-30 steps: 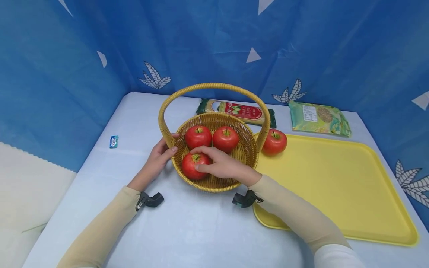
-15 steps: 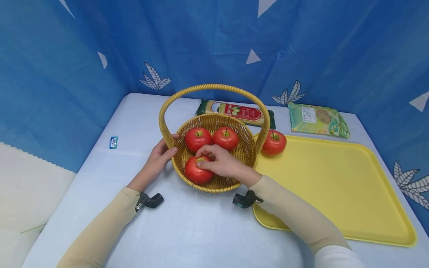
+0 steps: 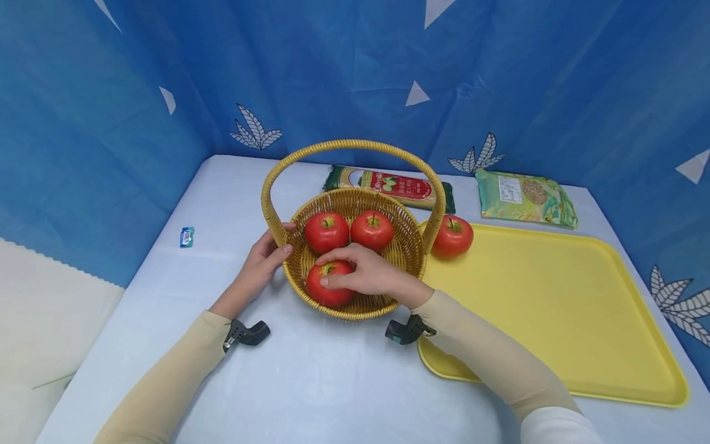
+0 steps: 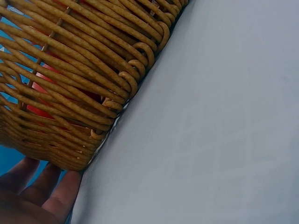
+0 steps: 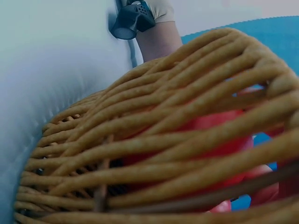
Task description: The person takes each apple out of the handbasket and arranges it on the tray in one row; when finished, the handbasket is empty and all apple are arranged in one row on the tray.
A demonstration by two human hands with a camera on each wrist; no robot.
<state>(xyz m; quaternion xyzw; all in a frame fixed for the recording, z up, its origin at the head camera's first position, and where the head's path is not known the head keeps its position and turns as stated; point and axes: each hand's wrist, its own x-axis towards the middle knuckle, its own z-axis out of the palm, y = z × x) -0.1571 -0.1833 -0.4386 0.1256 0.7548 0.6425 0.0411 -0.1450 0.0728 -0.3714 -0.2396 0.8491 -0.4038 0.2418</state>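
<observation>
A yellow wicker basket [image 3: 355, 316] with a tall arched handle stands on the table, holding three red apples. My right hand [image 3: 370, 271] reaches inside and grips the front apple [image 3: 331, 295], thumb and fingers over its top. Behind it sit the back-left apple [image 3: 320, 237] and the back-right apple [image 3: 377, 229]. At the handle's left base, my left hand [image 3: 259, 262] holds the basket's side. In the left wrist view, fingers [image 4: 63, 196] touch the outer weave [image 4: 70, 93]. The right wrist view is mostly filled by the weave [image 5: 149, 144], with red showing through.
Another apple [image 3: 453, 239] lies at the back-left corner of a yellow tray [image 3: 549, 308], right of the basket. Behind are a pasta packet [image 3: 410, 188] and a green bag [image 3: 524, 197]. A small blue-white wrapped piece [image 3: 187, 237] lies left. A blue curtain [image 3: 344, 74] borders the table.
The front apple has shifted slightly right and toward me inside the basket. My right fingers drew in over its top, then spread over it again. My left hand has stayed in place.
</observation>
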